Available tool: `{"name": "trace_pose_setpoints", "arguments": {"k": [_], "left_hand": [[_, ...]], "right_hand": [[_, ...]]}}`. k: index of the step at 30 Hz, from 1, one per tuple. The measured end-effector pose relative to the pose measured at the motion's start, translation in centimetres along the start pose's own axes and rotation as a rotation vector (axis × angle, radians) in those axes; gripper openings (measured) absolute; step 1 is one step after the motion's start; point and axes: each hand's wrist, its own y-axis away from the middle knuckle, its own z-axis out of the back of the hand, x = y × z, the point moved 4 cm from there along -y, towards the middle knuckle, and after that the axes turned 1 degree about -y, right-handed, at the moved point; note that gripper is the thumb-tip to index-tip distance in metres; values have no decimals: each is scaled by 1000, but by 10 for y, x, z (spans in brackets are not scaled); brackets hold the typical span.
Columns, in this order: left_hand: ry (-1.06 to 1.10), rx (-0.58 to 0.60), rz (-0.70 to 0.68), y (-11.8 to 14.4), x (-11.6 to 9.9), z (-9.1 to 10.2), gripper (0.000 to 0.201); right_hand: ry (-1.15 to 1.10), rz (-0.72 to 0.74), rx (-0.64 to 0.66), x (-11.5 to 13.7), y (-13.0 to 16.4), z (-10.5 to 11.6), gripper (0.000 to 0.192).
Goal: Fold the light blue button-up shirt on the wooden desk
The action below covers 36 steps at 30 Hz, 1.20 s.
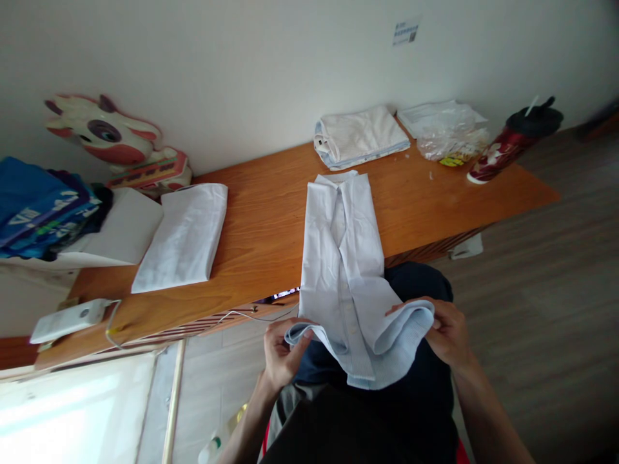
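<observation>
A pale, light-blue or white button-up shirt [338, 258] lies lengthwise on the wooden table, its collar toward the wall. Both sides are folded inward over the button strip. The hem end hangs past the table's front edge above my lap. My left hand [285, 351] pinches the left corner of the hem between thumb and fingers. At the right corner, my right hand [447, 328] grips the hem, partly hidden behind the cloth. Between the hands the hem sags in a curve.
On the wooden table [261, 212] lie a folded white cloth [186, 232] and a folded towel-like stack [362, 132]. A clear plastic bag [452, 138] and a red tumbler [507, 145] stand right. Left are a cow figure [116, 135], blue bag [36, 206] and white device [70, 319].
</observation>
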Motion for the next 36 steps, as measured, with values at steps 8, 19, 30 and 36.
{"name": "trace_pose_setpoints", "arguments": {"k": [8,19,30,36], "left_hand": [[-4,10,-14,0,0,2,17],[72,210,-157,-1,-7,-19,16],[50,244,-122,0,-2,-20,18],[62,208,-54,7,1,-17,21]], "right_hand": [[-69,-26,15,0,-1,-1,21],[-138,-42,83,-9,4,-3,26],[-164,-31,148,-10,4,4,28],[-236,-17,199,-12,-2,27,30]]}}
